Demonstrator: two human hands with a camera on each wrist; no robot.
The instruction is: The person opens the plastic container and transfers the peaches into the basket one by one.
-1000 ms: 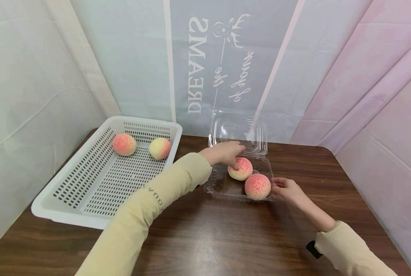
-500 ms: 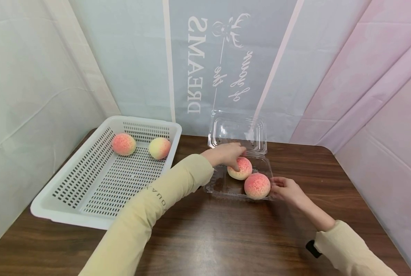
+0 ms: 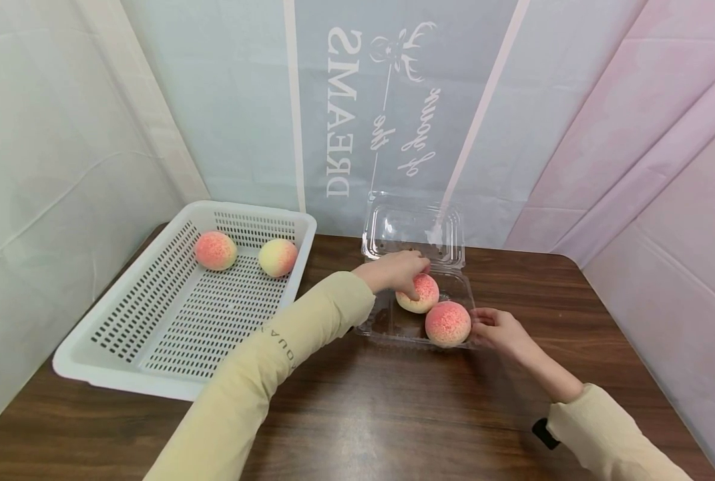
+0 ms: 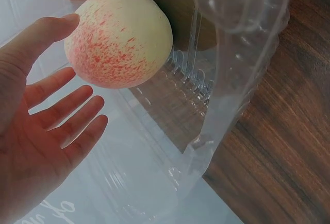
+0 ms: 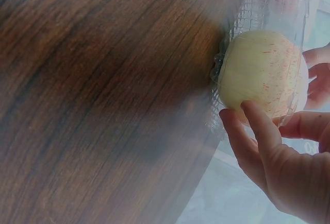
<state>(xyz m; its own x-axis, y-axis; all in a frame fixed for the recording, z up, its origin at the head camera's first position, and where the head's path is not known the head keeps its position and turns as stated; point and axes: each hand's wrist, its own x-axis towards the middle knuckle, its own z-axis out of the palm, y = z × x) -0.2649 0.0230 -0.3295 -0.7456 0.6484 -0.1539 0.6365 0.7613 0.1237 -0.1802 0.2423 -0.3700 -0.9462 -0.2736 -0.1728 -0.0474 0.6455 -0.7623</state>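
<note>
A clear plastic clamshell box (image 3: 384, 324) lies on the table with its lid (image 3: 414, 230) up against the backdrop. Two pink-and-cream peaches are in its base: a far peach (image 3: 424, 292) and a near peach (image 3: 448, 325), close together. Over the far peach is my left hand (image 3: 395, 271). In the left wrist view its fingers spread out straight beside that peach (image 4: 121, 41), with the thumb tip at its edge. My right hand (image 3: 504, 335) pinches the box's right wall next to the near peach; the right wrist view shows the fingers (image 5: 260, 131) at this wall.
On the left stands a white perforated basket (image 3: 123, 384) holding a left peach (image 3: 215, 251) and a right peach (image 3: 278, 258). A printed cloth backdrop (image 3: 231, 100) rises behind the dark wooden table (image 3: 345, 414).
My left hand has shifted very slightly right over the far peach. The right hand, the box and the peaches look the same.
</note>
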